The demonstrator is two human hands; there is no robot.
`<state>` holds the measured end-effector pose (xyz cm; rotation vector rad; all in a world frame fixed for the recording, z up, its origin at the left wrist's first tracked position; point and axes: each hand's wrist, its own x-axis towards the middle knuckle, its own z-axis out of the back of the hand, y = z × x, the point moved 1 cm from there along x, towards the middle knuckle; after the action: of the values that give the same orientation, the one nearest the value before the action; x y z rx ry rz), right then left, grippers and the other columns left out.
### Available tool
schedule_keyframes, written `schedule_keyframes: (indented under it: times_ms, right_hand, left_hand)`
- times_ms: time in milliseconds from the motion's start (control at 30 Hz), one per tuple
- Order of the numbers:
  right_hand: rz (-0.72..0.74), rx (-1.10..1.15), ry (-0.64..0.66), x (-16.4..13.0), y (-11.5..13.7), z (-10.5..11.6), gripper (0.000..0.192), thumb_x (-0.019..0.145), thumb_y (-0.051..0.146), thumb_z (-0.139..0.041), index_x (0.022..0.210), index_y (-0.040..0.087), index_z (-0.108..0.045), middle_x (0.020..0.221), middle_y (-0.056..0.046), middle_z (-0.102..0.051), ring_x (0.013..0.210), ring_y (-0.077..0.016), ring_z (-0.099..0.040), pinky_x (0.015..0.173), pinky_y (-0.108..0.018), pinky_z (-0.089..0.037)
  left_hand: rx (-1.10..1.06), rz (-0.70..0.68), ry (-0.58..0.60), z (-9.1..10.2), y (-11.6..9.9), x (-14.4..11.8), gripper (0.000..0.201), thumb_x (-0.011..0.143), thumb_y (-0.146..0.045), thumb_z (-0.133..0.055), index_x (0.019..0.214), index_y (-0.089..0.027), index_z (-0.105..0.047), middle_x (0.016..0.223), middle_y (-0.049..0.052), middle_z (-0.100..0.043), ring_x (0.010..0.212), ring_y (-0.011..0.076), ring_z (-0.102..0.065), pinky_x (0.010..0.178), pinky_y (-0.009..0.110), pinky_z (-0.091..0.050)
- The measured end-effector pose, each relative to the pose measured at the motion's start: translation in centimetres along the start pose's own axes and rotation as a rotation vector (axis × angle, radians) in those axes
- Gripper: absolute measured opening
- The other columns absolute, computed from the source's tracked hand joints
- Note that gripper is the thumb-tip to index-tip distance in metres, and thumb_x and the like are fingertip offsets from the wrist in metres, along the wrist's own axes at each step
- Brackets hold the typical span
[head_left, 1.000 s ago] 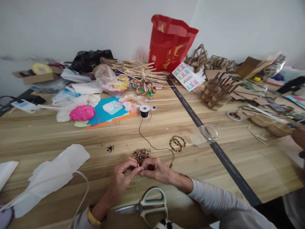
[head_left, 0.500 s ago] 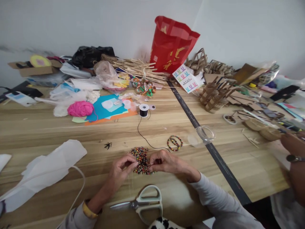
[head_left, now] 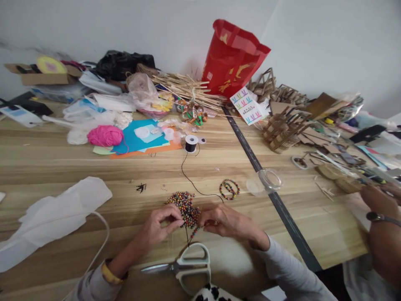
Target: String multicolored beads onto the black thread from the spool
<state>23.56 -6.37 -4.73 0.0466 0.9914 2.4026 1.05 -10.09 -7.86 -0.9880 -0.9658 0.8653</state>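
Note:
My left hand (head_left: 158, 225) and my right hand (head_left: 221, 219) rest on the wooden table (head_left: 219, 167), on either side of a pile of small multicoloured beads (head_left: 184, 205). Both pinch a thin black cord (head_left: 191, 182) with a few beads strung on it; a short strung piece hangs between them. The cord runs back to a black spool (head_left: 190, 143). A finished bead bracelet (head_left: 229, 189) lies just beyond my right hand. Scissors (head_left: 184, 267) with pale handles lie at the table's near edge, below my hands.
A clear round lid (head_left: 269, 179) sits by a dark strip (head_left: 260, 167) across the table. White plastic sheet (head_left: 53, 217) lies at left. Pink yarn (head_left: 105, 135), coloured paper, a red bag (head_left: 232, 58) and cardboard pieces crowd the back. Another person's arm (head_left: 380, 217) with a watch is at right.
My hands have drawn apart and come nearer to me, exposing the bead pile between them. The view has shifted right. The other person's arm has come further into view.

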Motion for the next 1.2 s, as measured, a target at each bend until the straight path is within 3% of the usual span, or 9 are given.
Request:
schedule_keyframes:
  times_ms: [200, 367, 533, 700, 933, 1067, 1200]
  right_hand:
    - [-0.036, -0.28, -0.014, -0.7, 0.9, -1.2, 0.011, 0.092, 0.016, -0.048, 0.09, 0.017, -0.059, 0.093, -0.004, -0.06, 0.08, -0.0138, -0.056, 0.065, -0.022, -0.037]
    - [-0.051, -0.36, 0.021, -1.7, 0.4, -0.2, 0.008, 0.089, 0.014, -0.052, 0.092, 0.018, -0.058, 0.09, -0.004, -0.06, 0.076, -0.0144, -0.056, 0.063, -0.024, -0.037]
    - [-0.014, -0.269, -0.008, -1.2, 1.3, 0.5, 0.01, 0.089, 0.017, -0.054, 0.095, 0.02, -0.061, 0.096, -0.004, -0.06, 0.082, -0.0146, -0.057, 0.066, -0.024, -0.038]
    - [0.128, -0.144, -0.003, 0.7, 2.5, -1.4, 0.015, 0.09, 0.021, -0.053, 0.103, 0.019, -0.06, 0.1, -0.005, -0.058, 0.086, -0.0134, -0.056, 0.069, -0.022, -0.039]
    - [0.079, -0.104, -0.077, 0.3, 1.7, -2.6, 0.008, 0.091, 0.018, -0.049, 0.09, 0.017, -0.057, 0.088, -0.002, -0.058, 0.075, -0.0117, -0.054, 0.065, -0.021, -0.037]
    - [0.033, -0.066, -0.16, 0.3, 1.5, -2.8, 0.01, 0.086, 0.017, -0.056, 0.095, 0.017, -0.052, 0.08, -0.001, -0.056, 0.069, -0.0121, -0.052, 0.062, -0.021, -0.037]
    - [0.091, -0.12, -0.131, 1.0, 2.2, -3.3, 0.014, 0.089, 0.02, -0.053, 0.103, 0.017, -0.053, 0.088, -0.003, -0.058, 0.076, -0.0131, -0.054, 0.066, -0.022, -0.039]
  left_hand:
    - [0.029, 0.015, 0.0, 0.3, -0.4, 0.0, 0.016, 0.081, -0.018, -0.06, 0.066, -0.014, -0.062, 0.069, 0.005, -0.063, 0.067, 0.0149, -0.06, 0.064, 0.024, -0.047]
    - [0.009, 0.004, 0.013, 0.3, -0.4, 0.1, 0.016, 0.081, -0.02, -0.06, 0.066, -0.014, -0.063, 0.069, 0.006, -0.064, 0.067, 0.0153, -0.06, 0.065, 0.025, -0.048]
    - [-0.04, -0.036, 0.006, 0.2, -0.7, -0.1, 0.016, 0.082, -0.021, -0.061, 0.067, -0.014, -0.063, 0.068, 0.005, -0.063, 0.066, 0.0149, -0.06, 0.064, 0.025, -0.048]
    - [-0.068, -0.053, 0.006, 0.3, -1.4, -0.3, 0.014, 0.082, -0.019, -0.06, 0.069, -0.015, -0.064, 0.071, 0.006, -0.064, 0.068, 0.0155, -0.06, 0.065, 0.026, -0.047]
    - [-0.145, -0.082, 0.011, 0.6, -1.1, -0.6, 0.011, 0.083, -0.018, -0.06, 0.073, -0.015, -0.064, 0.073, 0.006, -0.063, 0.069, 0.0152, -0.059, 0.066, 0.026, -0.047]
    - [-0.164, -0.032, 0.044, 0.4, -0.8, -0.8, 0.011, 0.083, -0.021, -0.061, 0.075, -0.015, -0.065, 0.075, 0.007, -0.063, 0.069, 0.0161, -0.059, 0.066, 0.028, -0.048]
    - [-0.184, -0.052, 0.027, 0.3, -1.1, -0.8, 0.013, 0.083, -0.022, -0.061, 0.073, -0.015, -0.065, 0.073, 0.008, -0.064, 0.07, 0.0165, -0.06, 0.067, 0.028, -0.048]
